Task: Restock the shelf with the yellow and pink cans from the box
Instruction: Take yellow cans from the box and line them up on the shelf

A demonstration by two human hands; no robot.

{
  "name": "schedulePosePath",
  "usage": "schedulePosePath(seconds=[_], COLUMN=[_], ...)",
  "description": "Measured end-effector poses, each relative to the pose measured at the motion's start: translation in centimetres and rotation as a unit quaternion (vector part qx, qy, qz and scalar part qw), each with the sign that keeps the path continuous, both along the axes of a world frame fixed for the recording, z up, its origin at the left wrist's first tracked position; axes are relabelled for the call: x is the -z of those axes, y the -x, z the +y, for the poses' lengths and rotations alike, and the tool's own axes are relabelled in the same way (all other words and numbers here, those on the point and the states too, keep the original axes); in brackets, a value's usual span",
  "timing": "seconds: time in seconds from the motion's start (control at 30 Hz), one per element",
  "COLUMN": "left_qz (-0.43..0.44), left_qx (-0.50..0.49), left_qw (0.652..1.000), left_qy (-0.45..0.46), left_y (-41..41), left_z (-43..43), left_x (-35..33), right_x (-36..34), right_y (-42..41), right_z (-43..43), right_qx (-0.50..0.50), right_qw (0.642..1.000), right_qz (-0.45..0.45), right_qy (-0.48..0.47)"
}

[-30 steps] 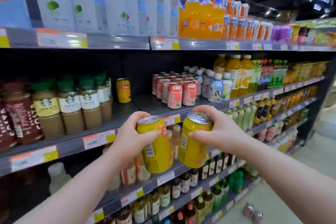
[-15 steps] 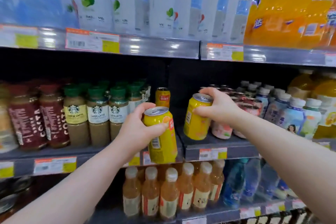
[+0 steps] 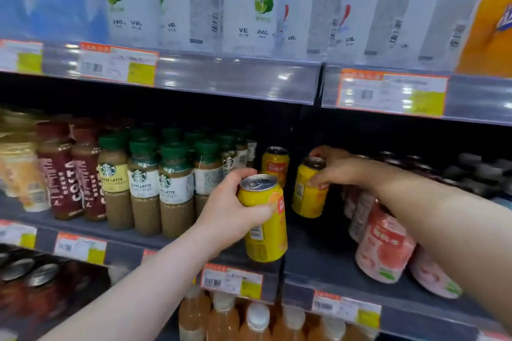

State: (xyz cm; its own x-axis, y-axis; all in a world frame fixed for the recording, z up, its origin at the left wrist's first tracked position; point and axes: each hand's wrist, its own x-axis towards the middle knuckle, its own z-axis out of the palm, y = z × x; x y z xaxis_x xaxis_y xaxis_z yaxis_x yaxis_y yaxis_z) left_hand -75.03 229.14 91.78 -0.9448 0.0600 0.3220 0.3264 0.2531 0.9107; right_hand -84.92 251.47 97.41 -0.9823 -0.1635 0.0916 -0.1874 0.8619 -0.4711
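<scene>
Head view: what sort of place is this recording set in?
Most likely a shop's drinks aisle. Tiered shelves carry price labels on their front edges, and they hold rows of identical bottled lattes and pink cans.

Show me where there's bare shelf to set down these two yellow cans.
Bare shelf lies between the coffee bottles and the pink cans, in front of the lone yellow can at the back. Left of it the bottles stand packed; right of it the pink cans crowd to the edge.
</scene>
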Motion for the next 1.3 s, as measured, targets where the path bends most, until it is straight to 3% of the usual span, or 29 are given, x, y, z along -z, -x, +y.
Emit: schedulePosePath(seconds=[0.37,0.57,0.77,1.1,1.3], left_qz=[-0.02,-0.028,-0.029,-0.035,-0.062], left_qx=[-0.056,-0.057,-0.052,-0.038,0.034], left_qw=[0.998,0.998,0.998,0.999,0.997], left_qy=[0.011,0.004,0.003,-0.004,-0.028], left_y=[2.2,3.2,3.7,5.1,6.7], left_z=[1.2,0.9,0.3,0.1,1.4], left_x=[0.7,0.6,0.4,0.7,0.4], right_x=[-0.5,0.0,-0.2,-0.2,-1.7], right_y=[4.4,6.1,6.8,7.0,4.1], right_z=[0.6,-0.8,-0.6,-0.2,0.4], right_qx=[-0.116,-0.069,-0.081,-0.045,-0.034], right_qw=[0.984,0.985,0.98,0.981,0.987], right_qz=[-0.053,-0.009,-0.047,-0.013,0.06], right_qy=[-0.126,-0.158,-0.173,-0.187,-0.144])
